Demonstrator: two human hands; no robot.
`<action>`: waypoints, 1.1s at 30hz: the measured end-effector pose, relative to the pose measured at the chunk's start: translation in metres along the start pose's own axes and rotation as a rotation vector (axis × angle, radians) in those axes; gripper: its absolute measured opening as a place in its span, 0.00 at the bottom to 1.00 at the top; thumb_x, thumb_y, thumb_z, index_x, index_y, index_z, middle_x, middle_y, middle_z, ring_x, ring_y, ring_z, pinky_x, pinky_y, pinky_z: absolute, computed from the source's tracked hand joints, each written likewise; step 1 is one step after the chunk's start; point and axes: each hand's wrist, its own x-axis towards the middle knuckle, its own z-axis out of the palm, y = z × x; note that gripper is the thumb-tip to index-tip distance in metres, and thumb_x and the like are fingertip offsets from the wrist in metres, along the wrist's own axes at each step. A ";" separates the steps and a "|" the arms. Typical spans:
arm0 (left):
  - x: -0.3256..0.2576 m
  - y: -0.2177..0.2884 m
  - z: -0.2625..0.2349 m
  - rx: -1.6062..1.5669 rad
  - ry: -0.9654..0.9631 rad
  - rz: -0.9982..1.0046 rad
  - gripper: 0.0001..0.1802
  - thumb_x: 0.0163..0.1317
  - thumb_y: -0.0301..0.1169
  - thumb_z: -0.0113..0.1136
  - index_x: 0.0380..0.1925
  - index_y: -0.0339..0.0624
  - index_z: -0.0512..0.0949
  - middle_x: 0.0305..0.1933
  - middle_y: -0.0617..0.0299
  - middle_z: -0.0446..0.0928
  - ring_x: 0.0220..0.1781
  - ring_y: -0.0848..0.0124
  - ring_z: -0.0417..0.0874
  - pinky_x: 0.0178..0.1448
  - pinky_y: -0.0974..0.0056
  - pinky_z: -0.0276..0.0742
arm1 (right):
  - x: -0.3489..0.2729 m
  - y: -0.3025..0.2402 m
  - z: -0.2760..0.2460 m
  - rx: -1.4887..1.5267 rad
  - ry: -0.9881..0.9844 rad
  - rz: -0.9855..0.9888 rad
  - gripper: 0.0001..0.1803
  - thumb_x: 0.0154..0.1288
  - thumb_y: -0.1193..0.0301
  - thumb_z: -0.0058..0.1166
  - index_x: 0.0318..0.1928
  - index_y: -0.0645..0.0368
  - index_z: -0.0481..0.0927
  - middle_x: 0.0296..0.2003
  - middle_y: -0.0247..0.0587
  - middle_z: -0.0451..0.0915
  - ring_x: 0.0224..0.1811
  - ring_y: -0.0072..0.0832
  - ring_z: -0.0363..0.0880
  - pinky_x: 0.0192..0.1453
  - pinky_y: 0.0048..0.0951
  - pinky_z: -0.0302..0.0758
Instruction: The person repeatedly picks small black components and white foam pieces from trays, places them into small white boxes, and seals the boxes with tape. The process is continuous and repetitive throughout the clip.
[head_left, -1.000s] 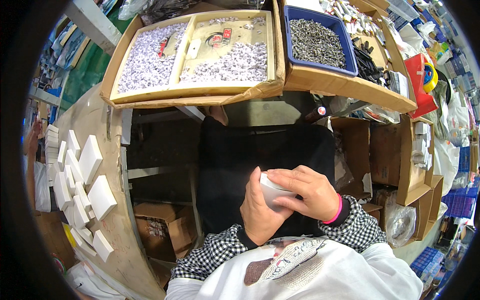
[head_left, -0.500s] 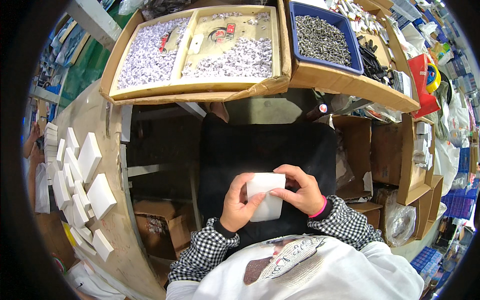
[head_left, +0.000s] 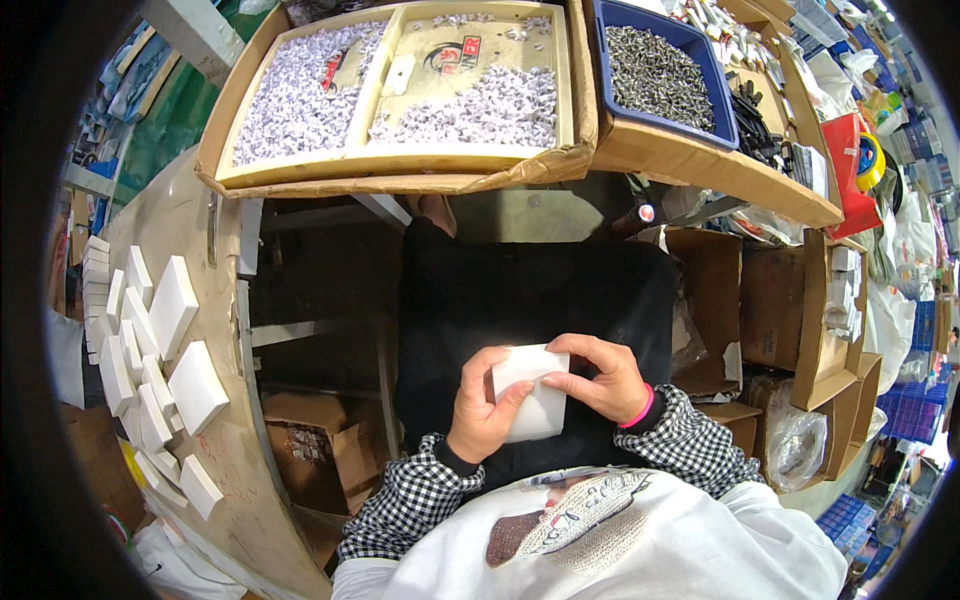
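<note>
A small flat white box [head_left: 536,408] is held upright above my dark lap, between both hands. My left hand [head_left: 484,405] grips its left side, thumb across the front face and fingers behind. At the upper right corner, my right hand [head_left: 606,378] pinches the box with its thumb on the front and index finger at the top edge. Similar flat white boxes [head_left: 200,388] lie in a loose heap on the wooden table to my left, away from both hands.
Ahead stands a cardboard-edged wooden tray [head_left: 365,160] with small white plastic pieces in two compartments. Right of it is a blue bin [head_left: 728,110] of small metal parts. A roll of yellow tape [head_left: 871,162] sits farther right. Open cardboard boxes [head_left: 770,300] flank my right side.
Both hands keep their grip on the white box, which has barely moved. The view has shifted slightly, and a person's hand at the far left no longer shows.
</note>
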 end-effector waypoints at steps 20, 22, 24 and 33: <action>0.004 0.004 0.000 0.002 -0.023 0.003 0.21 0.61 0.21 0.57 0.53 0.44 0.64 0.50 0.54 0.71 0.49 0.68 0.75 0.52 0.66 0.73 | 0.001 0.005 0.000 0.070 -0.009 -0.045 0.16 0.56 0.75 0.63 0.45 0.65 0.79 0.41 0.44 0.81 0.43 0.28 0.81 0.47 0.25 0.77; 0.005 0.006 0.001 -0.025 -0.012 -0.015 0.21 0.61 0.20 0.56 0.53 0.44 0.64 0.50 0.54 0.71 0.50 0.68 0.74 0.53 0.66 0.72 | 0.002 0.006 -0.002 0.089 -0.016 -0.035 0.15 0.56 0.75 0.62 0.45 0.65 0.79 0.41 0.44 0.81 0.43 0.29 0.81 0.48 0.26 0.77; 0.009 0.013 -0.001 -0.045 -0.029 -0.018 0.20 0.62 0.19 0.55 0.52 0.44 0.65 0.51 0.54 0.71 0.50 0.68 0.74 0.54 0.66 0.72 | 0.003 0.005 -0.004 0.136 -0.026 -0.001 0.13 0.58 0.75 0.60 0.44 0.65 0.80 0.42 0.45 0.81 0.44 0.30 0.81 0.49 0.26 0.76; 0.038 0.042 0.013 -0.056 -0.044 -0.034 0.14 0.61 0.17 0.50 0.46 0.40 0.66 0.52 0.46 0.72 0.51 0.64 0.75 0.57 0.62 0.70 | 0.019 -0.029 -0.038 0.041 0.070 -0.213 0.10 0.62 0.72 0.55 0.42 0.62 0.80 0.41 0.44 0.80 0.46 0.33 0.78 0.51 0.29 0.74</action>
